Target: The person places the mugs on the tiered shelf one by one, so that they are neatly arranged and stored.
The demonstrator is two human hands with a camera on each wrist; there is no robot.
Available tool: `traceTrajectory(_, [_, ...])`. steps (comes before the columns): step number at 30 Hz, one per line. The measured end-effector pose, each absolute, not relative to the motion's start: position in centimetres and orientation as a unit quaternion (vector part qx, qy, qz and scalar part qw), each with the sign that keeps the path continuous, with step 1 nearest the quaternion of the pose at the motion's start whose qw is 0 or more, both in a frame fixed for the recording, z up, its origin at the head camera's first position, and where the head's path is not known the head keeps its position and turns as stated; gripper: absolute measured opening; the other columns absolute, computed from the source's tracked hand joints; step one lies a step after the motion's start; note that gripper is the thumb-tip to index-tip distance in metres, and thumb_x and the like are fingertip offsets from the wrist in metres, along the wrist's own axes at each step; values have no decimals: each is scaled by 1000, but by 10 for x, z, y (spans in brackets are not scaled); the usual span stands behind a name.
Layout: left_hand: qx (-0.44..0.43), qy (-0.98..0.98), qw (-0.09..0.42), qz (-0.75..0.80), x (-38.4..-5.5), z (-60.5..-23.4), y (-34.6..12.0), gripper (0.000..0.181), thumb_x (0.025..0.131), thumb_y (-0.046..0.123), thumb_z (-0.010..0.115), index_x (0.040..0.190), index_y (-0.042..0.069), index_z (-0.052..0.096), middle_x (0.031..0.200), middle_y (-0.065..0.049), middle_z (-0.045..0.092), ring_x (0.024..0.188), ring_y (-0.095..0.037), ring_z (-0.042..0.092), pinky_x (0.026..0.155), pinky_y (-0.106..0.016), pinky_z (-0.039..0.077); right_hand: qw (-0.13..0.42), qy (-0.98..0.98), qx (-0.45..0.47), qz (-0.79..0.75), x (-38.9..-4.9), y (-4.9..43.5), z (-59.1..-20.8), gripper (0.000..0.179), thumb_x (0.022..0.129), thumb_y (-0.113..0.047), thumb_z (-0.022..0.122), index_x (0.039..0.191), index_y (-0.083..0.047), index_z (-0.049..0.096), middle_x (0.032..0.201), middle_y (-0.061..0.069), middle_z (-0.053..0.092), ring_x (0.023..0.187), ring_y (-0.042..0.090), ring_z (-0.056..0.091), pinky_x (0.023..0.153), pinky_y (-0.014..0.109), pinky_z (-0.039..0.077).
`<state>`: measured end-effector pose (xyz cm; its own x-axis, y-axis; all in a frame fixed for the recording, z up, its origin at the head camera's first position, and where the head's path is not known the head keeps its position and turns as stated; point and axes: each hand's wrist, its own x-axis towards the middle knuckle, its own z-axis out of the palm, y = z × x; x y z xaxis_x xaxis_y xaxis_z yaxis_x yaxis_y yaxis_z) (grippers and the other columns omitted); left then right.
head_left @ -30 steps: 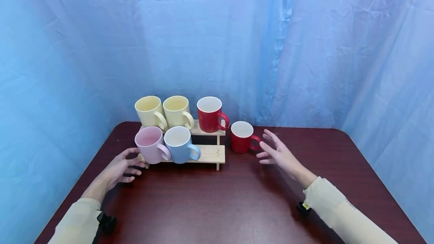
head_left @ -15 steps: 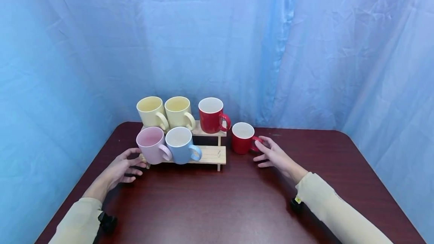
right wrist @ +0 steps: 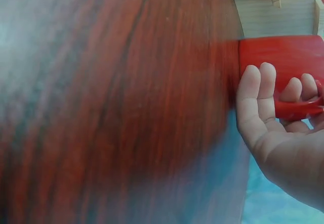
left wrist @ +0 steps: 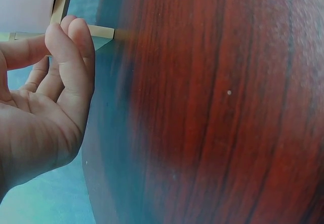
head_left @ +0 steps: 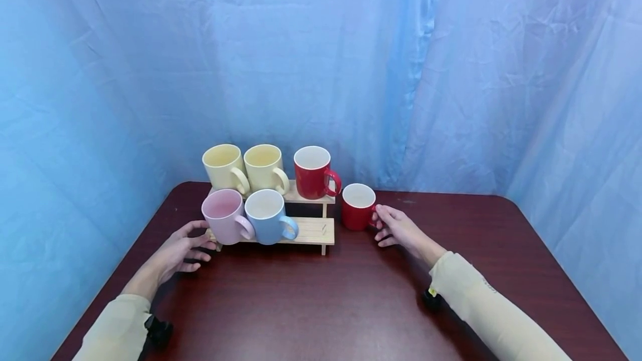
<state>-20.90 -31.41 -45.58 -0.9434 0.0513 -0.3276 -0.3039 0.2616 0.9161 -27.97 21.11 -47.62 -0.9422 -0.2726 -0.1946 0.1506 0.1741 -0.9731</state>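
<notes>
My right hand [head_left: 401, 230] pinches the handle of a red mug [head_left: 355, 216] with a white inside, which stands upright on the table right of a two-tier wooden rack [head_left: 313, 230]. Two of its fingers [right wrist: 258, 92] lie curled in front of the mug's wall in the right wrist view. At the rack's left end, my left hand [head_left: 173, 252] holds the lower shelf's edge between thumb and forefinger, its other fingers [left wrist: 76, 72] loosely bent. On the lower shelf stand a pink mug [head_left: 223, 227] and a light blue mug [head_left: 266, 224].
The upper shelf carries two pale yellow mugs [head_left: 220, 171] and another red mug [head_left: 310, 180], with a gap before the red one. Bare wood shows at the lower shelf's right end. Blue curtains [head_left: 321, 60] hang behind the dark red-brown table [head_left: 301, 305].
My right hand has moved left to the red mug's handle and its fingers have closed on it. The left hand stays at the rack's end. No mug has visibly moved.
</notes>
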Motion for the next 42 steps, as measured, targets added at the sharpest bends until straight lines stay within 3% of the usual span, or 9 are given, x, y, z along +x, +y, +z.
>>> traceTrajectory(15, [-76,784,145,598,-207,-452,-313,53,105,27,55,151,14,32,114,-13,68,86,-24,68,66,-35,58,173,740,-56,-648,-279,215,-470,53,106,-47,49,116,4,47,97,17,51,77,26,63,70,43,60])
traceTrajectory(23, [-74,782,146,601,-209,-452,-312,52,105,26,54,150,14,32,114,-14,68,84,-23,68,64,-34,57,163,725,-56,-667,-278,215,-472,50,108,-43,47,108,6,46,89,9,51,82,26,61,74,39,59])
traceTrajectory(35, [-79,785,153,595,-207,-453,-313,55,105,28,55,152,14,30,114,-13,67,86,-25,67,66,-35,58,184,729,-89,-654,-267,212,-477,38,110,-37,45,92,-4,51,84,7,54,80,25,67,76,38,58])
traceTrajectory(42, [-80,784,152,596,-206,-454,-312,56,105,28,55,153,14,29,115,-15,67,86,-26,67,66,-36,58,204,727,-104,-648,-252,215,-476,37,110,-36,44,93,-4,52,90,11,56,85,29,68,79,42,59])
